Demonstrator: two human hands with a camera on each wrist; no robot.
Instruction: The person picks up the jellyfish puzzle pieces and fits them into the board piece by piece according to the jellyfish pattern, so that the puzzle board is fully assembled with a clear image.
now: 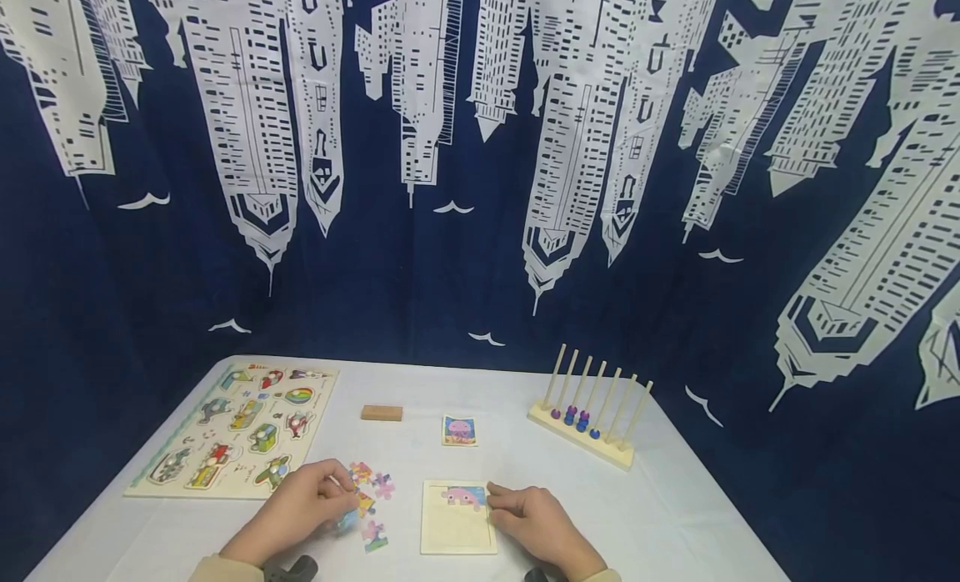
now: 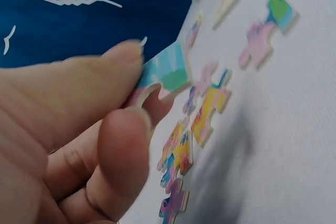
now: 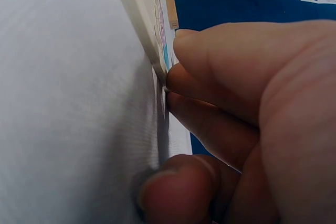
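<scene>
My left hand (image 1: 311, 503) pinches a puzzle piece (image 2: 170, 72) between thumb and finger; it is light blue and green with some pink. Below that hand lie several loose puzzle pieces (image 1: 374, 534) in pink, yellow and blue. The pale wooden puzzle tray (image 1: 457, 536) lies flat, with joined pink-and-blue pieces (image 1: 463, 496) at its upper right. Against the tray's right edge rest the fingers of my right hand (image 1: 536, 519), extended and touching the rim in the right wrist view.
A small picture card (image 1: 459, 431) lies behind the tray, with a wooden block (image 1: 382, 413) to its left. At the back right stands a peg rack (image 1: 581, 436) with beads. A large knob puzzle board (image 1: 240, 428) covers the left side of the white table (image 1: 637, 524).
</scene>
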